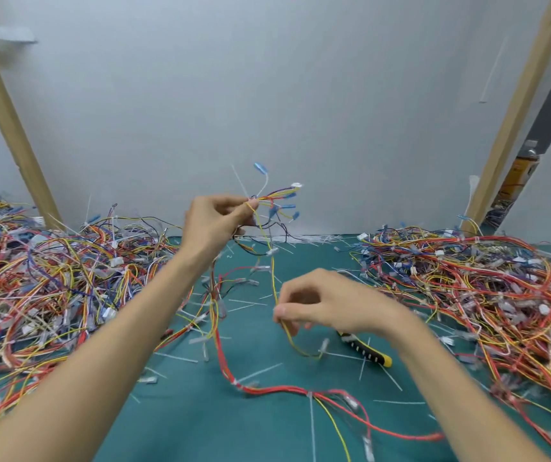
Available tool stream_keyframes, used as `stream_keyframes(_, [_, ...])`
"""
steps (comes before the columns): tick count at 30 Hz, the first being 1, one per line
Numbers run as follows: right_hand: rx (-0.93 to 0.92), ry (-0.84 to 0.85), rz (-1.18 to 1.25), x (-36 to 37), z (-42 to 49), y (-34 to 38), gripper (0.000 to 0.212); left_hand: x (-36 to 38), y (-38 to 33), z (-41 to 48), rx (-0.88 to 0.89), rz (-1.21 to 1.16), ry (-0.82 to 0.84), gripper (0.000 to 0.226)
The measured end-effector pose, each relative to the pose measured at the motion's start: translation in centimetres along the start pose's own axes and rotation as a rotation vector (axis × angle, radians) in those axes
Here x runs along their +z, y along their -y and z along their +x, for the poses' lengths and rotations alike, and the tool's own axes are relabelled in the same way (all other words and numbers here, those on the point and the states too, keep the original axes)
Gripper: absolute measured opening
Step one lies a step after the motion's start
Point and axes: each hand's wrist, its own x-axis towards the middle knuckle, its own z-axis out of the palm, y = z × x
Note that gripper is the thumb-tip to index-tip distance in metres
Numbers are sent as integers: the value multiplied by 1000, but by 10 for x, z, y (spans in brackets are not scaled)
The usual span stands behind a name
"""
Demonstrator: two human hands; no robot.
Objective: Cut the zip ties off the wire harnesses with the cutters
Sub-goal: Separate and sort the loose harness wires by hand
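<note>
A heap of wires covers the table's left edge. Above the middle, the raised left hand pinches a wire harness that trails down to the table. The lower right hand pinches its yellow wire. The cutters lie just under that wrist, beside the right-edge heap.

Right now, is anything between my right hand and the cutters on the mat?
Nothing solid. The cutters lie on the mat just below the right hand, but it pinches a yellow wire whose loop hangs beside the handle.
</note>
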Motion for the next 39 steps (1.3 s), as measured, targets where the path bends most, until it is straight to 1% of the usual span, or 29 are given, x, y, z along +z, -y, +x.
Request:
stream_keyframes(2, [2, -44, 43, 7, 7, -3, 16, 3, -11, 7, -16, -37, 57, 15])
stream_keyframes(6, [100, -160, -62, -4, 6, -24, 13, 6, -11, 2, -92, -186, 204, 21])
stream_keyframes(7, [135, -216, -31, -8, 4, -30, 12, 5, -7, -3, -122, -208, 258, 24])
stream_keyframes(9, [208, -355, 119, -16, 1, -39, 16, 3, 4, -14, -172, -254, 359, 29])
stream_keyframes(12, [276, -558, 329, -18, 2, -48, 22, 3, 26, -32, -232, -345, 456, 34])
stream_keyframes(14, [292, -644, 341, -14, 5, -51, 18, 7, 39, -42, -290, -402, 477, 35])
stream_keyframes(16, [287, -698, 275, -5, 9, -53, 13, 12, 51, -50, -346, -466, 504, 35])
stream_keyframes(18, [249, -692, 219, 5, 14, -54, 28, 16, 62, -57, -396, -528, 536, 38])
stream_keyframes(20, [203, -634, 243, 15, 19, -56, 42, 18, 71, -63, -429, -584, 546, 42])
stream_keyframes(22, [203, -590, 323, 25, 23, -60, 46, 16, 79, -66, -441, -638, 551, 43])
stream_keyframes(24, [237, -573, 384, 30, 26, -66, 42, 13, 84, -66, -448, -676, 544, 42])
stream_keyframes(25, [247, -561, 388, 32, 27, -68, 37, 11, 86, -67, -440, -679, 549, 43])
stream_keyframes(27, [235, -541, 395, 36, 27, -72, 25, 11, 90, -67, -408, -665, 581, 46])
stream_keyframes(28, [227, -540, 401, 37, 27, -73, 23, 11, 92, -67, -397, -659, 593, 47])
stream_keyframes(31, [227, -539, 357, 38, 27, -76, 21, 11, 96, -65, -394, -684, 602, 47])
stream_keyframes(35, [206, -550, 275, 40, 24, -78, 24, 10, 98, -64, -381, -714, 598, 48])
stream_keyframes(39, [172, -491, 169, 41, 23, -77, 26, 9, 99, -65, -370, -724, 558, 51])
